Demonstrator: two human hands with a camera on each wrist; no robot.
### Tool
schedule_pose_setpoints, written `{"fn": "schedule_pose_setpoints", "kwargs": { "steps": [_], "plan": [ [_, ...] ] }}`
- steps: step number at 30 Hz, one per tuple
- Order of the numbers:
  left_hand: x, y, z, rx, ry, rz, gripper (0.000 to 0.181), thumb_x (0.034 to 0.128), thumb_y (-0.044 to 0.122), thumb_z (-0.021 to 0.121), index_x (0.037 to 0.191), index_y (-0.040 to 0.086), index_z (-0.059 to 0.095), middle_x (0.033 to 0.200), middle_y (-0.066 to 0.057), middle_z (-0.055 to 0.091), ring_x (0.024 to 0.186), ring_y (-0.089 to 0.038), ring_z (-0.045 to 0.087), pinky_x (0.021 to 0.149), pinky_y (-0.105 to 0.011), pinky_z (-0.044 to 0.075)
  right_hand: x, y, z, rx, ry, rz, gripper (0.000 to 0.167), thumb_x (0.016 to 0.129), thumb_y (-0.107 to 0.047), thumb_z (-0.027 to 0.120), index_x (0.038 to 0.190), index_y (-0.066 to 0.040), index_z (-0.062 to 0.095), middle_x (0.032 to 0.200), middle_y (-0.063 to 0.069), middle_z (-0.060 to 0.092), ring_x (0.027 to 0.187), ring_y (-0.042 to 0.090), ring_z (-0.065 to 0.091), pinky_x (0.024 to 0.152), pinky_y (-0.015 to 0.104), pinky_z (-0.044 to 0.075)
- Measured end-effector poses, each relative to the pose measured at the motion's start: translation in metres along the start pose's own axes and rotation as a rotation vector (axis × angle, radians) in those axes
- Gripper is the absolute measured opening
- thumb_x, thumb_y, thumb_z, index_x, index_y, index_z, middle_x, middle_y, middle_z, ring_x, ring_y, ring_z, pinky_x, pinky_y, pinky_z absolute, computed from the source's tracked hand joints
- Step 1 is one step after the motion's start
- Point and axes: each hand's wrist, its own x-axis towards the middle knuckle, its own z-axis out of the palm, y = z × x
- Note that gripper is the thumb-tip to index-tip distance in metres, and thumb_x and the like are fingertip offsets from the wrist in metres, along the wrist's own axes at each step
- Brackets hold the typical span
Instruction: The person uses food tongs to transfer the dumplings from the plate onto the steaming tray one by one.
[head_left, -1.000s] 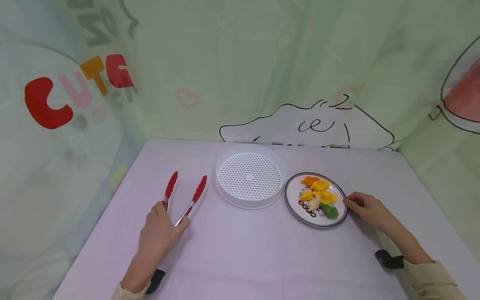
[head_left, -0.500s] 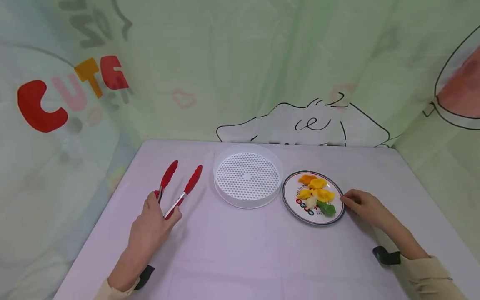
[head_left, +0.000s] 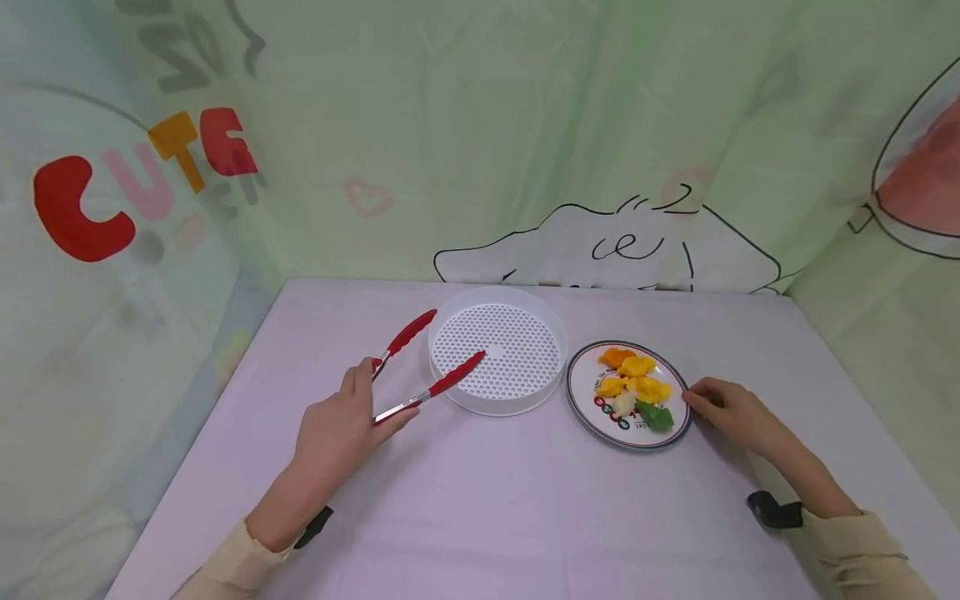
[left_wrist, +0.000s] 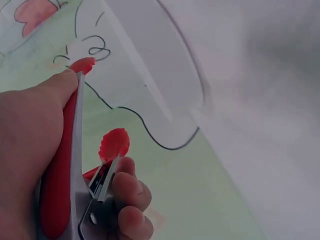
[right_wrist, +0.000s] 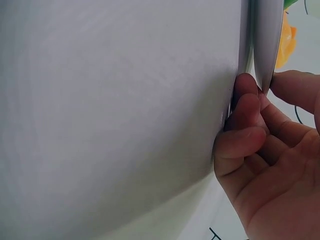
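In the head view the left hand (head_left: 337, 427) grips red-tipped metal tongs (head_left: 452, 375), whose arms are spread apart, one tip over the near left part of a white perforated round tray (head_left: 517, 407). The left wrist view shows the thumb and curled fingers around the tongs (left_wrist: 56, 190). My right hand (head_left: 738, 417) pinches the right rim of a round plate (head_left: 652, 443); in the right wrist view thumb and fingers hold the plate's edge (right_wrist: 266, 45). On the plate lie several yellow pieces (head_left: 649, 390), an orange piece (head_left: 617, 357), a cream piece (head_left: 623, 405) and a green piece (head_left: 655, 416).
A pale cloth covers the table (head_left: 480, 517). Behind it hangs a green printed curtain (head_left: 450, 125), and another stretch with coloured letters stands at the left. The tray and plate lie side by side.
The left hand has moved right with the tongs, bringing one tip from left of the tray to above it. The right hand has stayed at the plate's rim.
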Motion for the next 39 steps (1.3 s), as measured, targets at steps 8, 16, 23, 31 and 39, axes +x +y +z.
{"fn": "schedule_pose_setpoints", "kwargs": {
  "steps": [8, 16, 23, 31, 39],
  "plan": [
    [0.018, 0.027, 0.004, 0.017, 0.009, 0.117, 0.092, 0.0809, 0.067, 0.071, 0.136, -0.003, 0.047, 0.108, -0.013, 0.066, 0.049, -0.016, 0.048, 0.047, -0.028, 0.046, 0.0, 0.003, -0.001, -0.001, 0.001, -0.004, 0.038, 0.107, -0.031, 0.049, 0.113, 0.004, 0.062, 0.09, 0.007, 0.062, 0.082, 0.021, 0.053, 0.063, 0.023, 0.047],
    [0.028, 0.048, 0.016, 0.049, 0.104, 0.273, 0.087, 0.0792, 0.068, 0.072, 0.128, -0.001, 0.052, 0.091, -0.007, 0.067, 0.048, -0.017, 0.042, 0.049, -0.028, 0.044, -0.002, 0.003, -0.001, 0.007, -0.003, 0.003, 0.036, 0.106, -0.029, 0.051, 0.11, 0.005, 0.062, 0.088, 0.007, 0.062, 0.082, 0.021, 0.053, 0.063, 0.023, 0.048],
    [0.04, 0.068, 0.029, 0.071, 0.038, 0.314, 0.087, 0.0798, 0.073, 0.068, 0.129, 0.003, 0.052, 0.099, -0.006, 0.07, 0.056, -0.019, 0.054, 0.055, -0.029, 0.05, -0.001, 0.002, -0.001, 0.007, -0.002, -0.003, 0.037, 0.106, -0.03, 0.05, 0.109, 0.005, 0.063, 0.086, 0.006, 0.061, 0.081, 0.021, 0.052, 0.062, 0.024, 0.047],
    [0.054, 0.096, 0.036, 0.111, -0.089, 0.339, 0.09, 0.082, 0.077, 0.06, 0.133, 0.003, 0.051, 0.108, -0.007, 0.071, 0.076, -0.021, 0.067, 0.066, -0.033, 0.057, -0.001, 0.0, -0.002, 0.003, -0.002, -0.006, 0.037, 0.106, -0.03, 0.051, 0.108, 0.005, 0.063, 0.087, 0.006, 0.062, 0.081, 0.021, 0.053, 0.063, 0.023, 0.048],
    [0.069, 0.12, 0.044, 0.164, -0.122, 0.37, 0.085, 0.0835, 0.079, 0.056, 0.131, 0.008, 0.054, 0.101, -0.001, 0.067, 0.085, -0.017, 0.068, 0.068, -0.03, 0.055, 0.0, 0.001, 0.0, 0.002, 0.001, -0.011, 0.037, 0.106, -0.031, 0.051, 0.109, 0.004, 0.063, 0.087, 0.006, 0.062, 0.081, 0.021, 0.053, 0.064, 0.024, 0.048]
  ]
}}
